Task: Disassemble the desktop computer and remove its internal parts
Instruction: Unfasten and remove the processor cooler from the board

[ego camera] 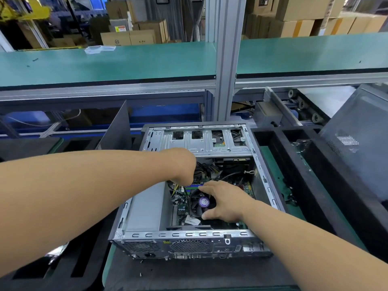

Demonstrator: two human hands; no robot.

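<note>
An open desktop computer case [189, 235] lies on its side on the work surface, with its rear panel toward me. Inside I see the green motherboard [245, 189], a black cooler fan with a purple label [204, 202], a grey power supply box [147, 206] and a metal drive cage [197, 139]. My right hand [225, 201] is curled over the fan, fingers on its far edge and thumb on its near edge. My left hand [184, 169] reaches down into the case by the cables [206, 170]; its fingers are hidden behind the wrist.
Black foam trays [294, 164] flank the case on both sides. A grey side panel [361, 139] leans at the right, a dark panel [117, 129] stands at the left. A green shelf [126, 61] and an aluminium post [227, 59] rise behind.
</note>
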